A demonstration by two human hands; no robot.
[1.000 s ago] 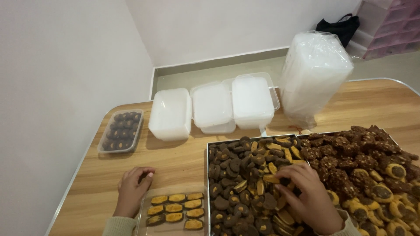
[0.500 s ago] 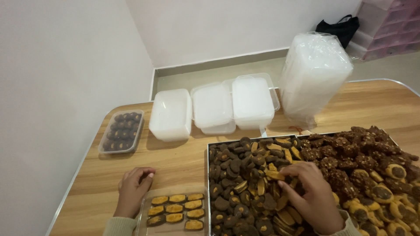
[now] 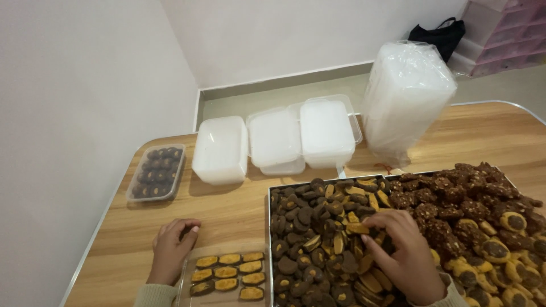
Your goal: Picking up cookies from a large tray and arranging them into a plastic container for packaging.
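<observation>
My left hand (image 3: pixel 172 250) rests on the wooden table (image 3: pixel 227 210), fingers curled against the left edge of a small clear plastic box (image 3: pixel 226 276) partly filled with two rows of yellow oval cookies. My right hand (image 3: pixel 401 250) reaches into a metal tray (image 3: pixel 269 227) heaped with dark round and yellow oval cookies. Its fingertips pinch a yellow oval cookie (image 3: pixel 357 228) near the tray's middle.
A second tray of rough brown clusters and yellow-rimmed cookies (image 3: pixel 472 210) lies at the right. Three stacks of white lidded boxes (image 3: pixel 276 139) and a tall bagged stack of clear containers (image 3: pixel 406 96) stand behind. A filled clear box of dark cookies (image 3: pixel 156 172) sits far left.
My right hand has shifted slightly among the cookies and closed its fingertips on a yellow oval one. The left hand has stayed at the box.
</observation>
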